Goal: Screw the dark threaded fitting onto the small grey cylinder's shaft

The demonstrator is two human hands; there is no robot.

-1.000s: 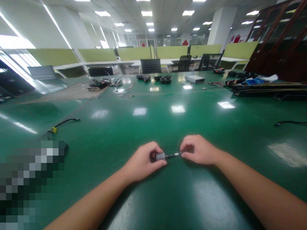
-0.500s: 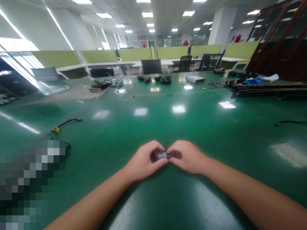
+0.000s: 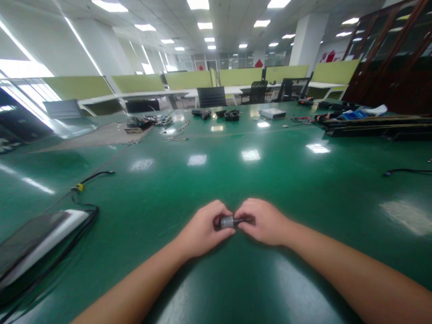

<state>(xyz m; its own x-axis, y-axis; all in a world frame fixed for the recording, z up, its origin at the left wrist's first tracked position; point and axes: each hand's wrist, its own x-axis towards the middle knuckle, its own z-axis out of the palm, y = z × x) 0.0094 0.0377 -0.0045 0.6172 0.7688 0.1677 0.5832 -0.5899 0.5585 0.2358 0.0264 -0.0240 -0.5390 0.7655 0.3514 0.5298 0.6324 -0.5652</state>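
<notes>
A small silvery cylindrical piece with a dark, thin part sticking out on its right lies between my two hands, low in the middle of the view. My left hand is curled around the cylinder, thumb below and fingers above. The dark thin end is pinched by my right hand, whose fingertips are close to those of the left. Both hands are just over the green tabletop. The cylinder's left end is hidden in the left palm.
A flat device with black cables lies at the left. Another black cable is at the right edge. Farther back are a silver box, tangled electronics and long dark bars.
The view has shifted slightly. My hands have barely moved and keep hold of the small piece, with slightly more of a gap between their fingertips.
</notes>
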